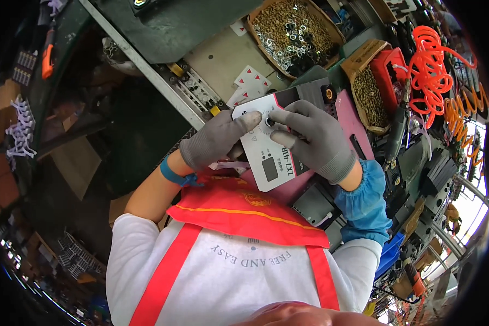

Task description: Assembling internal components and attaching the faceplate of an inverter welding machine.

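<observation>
Two gloved hands, left hand and right hand, fingers pinching a mostly hidden knob on the white panel.

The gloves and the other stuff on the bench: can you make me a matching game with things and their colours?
Things:
1. gloves on the left hand and right hand
2. coiled hose
3. faceplate with the knob
4. sleeve cover on the right forearm

Colours:
A. blue
B. white
C. grey
D. orange

Pairs: 1-C, 2-D, 3-B, 4-A
</observation>
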Demonstrator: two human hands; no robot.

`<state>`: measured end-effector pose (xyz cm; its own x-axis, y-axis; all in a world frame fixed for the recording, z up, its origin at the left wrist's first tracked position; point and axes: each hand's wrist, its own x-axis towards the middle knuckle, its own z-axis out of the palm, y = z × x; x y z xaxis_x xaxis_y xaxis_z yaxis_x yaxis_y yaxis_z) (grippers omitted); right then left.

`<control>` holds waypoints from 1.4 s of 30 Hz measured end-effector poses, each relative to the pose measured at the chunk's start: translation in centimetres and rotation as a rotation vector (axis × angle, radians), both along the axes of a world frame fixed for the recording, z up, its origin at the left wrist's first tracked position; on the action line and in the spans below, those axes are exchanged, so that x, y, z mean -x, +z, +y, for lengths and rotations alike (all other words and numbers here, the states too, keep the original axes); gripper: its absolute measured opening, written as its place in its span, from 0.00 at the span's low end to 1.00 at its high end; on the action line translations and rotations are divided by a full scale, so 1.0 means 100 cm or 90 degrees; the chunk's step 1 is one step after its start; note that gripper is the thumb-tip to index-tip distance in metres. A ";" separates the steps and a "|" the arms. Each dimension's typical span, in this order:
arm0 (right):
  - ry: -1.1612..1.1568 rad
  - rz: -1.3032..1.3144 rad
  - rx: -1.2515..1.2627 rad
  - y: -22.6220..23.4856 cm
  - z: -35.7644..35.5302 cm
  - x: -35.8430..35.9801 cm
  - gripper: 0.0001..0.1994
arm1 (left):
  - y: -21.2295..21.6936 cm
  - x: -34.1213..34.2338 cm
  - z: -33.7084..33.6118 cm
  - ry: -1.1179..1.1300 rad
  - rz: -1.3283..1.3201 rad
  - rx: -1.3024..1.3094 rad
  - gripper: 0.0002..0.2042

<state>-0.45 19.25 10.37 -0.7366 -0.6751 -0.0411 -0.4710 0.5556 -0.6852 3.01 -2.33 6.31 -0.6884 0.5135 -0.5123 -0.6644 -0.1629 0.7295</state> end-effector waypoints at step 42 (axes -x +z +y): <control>0.124 0.113 -0.060 0.011 0.010 0.013 0.10 | 0.022 0.001 0.015 0.006 -0.037 0.048 0.19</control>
<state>-1.71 20.21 11.44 -0.5949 -0.8037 0.0079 -0.6829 0.5003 -0.5323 2.94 -0.84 8.52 -0.6616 0.4654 -0.5880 -0.7040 -0.1155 0.7007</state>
